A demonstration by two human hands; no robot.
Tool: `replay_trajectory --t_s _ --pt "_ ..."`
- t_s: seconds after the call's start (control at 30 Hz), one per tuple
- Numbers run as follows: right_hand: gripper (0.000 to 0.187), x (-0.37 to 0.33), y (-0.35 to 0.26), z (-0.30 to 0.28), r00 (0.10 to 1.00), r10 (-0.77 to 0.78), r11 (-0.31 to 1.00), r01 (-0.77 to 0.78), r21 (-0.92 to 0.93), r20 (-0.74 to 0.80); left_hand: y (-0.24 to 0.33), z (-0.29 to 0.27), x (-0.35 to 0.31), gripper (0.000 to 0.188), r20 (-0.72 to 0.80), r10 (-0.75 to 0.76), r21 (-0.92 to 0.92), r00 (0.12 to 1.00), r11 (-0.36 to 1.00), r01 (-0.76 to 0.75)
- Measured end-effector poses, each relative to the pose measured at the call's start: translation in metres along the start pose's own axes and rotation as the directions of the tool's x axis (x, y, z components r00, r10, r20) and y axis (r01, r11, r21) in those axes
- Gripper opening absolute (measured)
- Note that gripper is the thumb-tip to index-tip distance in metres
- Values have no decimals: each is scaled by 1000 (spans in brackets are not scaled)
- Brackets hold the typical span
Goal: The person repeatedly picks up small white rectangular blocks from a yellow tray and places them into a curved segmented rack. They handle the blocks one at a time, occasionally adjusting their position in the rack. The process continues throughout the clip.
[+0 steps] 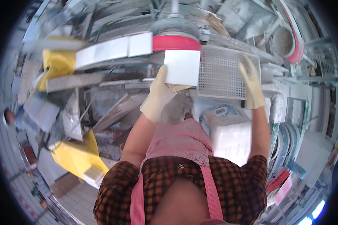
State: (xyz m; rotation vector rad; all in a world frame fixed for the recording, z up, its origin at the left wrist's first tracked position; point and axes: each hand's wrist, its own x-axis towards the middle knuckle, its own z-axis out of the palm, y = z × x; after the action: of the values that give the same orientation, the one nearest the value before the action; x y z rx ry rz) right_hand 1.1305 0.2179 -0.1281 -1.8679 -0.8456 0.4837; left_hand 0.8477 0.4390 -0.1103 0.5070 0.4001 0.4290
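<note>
My left hand (159, 92), in a pale cream glove, grips a white square tile (182, 68) by its lower left edge, thumb on the top face. The tile is held up in front of a round grey drum with a red band (175, 42), and its right edge reaches the side of a grey perforated plastic tray (221, 89). Over the tray's right rim is my right hand (252, 84), gloved alike, its fingers stretched out, apart and slightly smeared by motion. Nothing shows between them; whether they touch the rim I cannot tell.
A row of white tiles (109, 51) runs leftward from the drum along a narrow line. Yellow sheeting (58, 62) hangs at its left end. Below the tray lies a plastic-wrapped white package (231, 137). A red-banded round bucket (285, 41) stands far right.
</note>
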Motion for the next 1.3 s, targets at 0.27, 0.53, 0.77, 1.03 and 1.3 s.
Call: replay_trajectory --t_s 0.27,0.53,0.77,1.03,1.3 --pt "89 -28 -223 260 684 -487 849 224 480 543 80 -61 -160 62 -217 412 1 885 907 -422" --pt "30 -68 -288 360 568 -576 764 120 633 588 96 -108 -265 63 -277 546 -123 791 796 -592" --pt "43 -62 -306 380 532 -522 830 137 540 667 94 -123 -281 62 -282 655 -122 701 700 -704" --pt "53 -56 -300 368 448 -553 814 111 570 702 81 -93 -253 63 -293 795 464 531 604 -648" --pt "70 -39 -289 371 789 -411 868 184 462 458 64 -71 -186 39 -381 785 633 489 607 -481"
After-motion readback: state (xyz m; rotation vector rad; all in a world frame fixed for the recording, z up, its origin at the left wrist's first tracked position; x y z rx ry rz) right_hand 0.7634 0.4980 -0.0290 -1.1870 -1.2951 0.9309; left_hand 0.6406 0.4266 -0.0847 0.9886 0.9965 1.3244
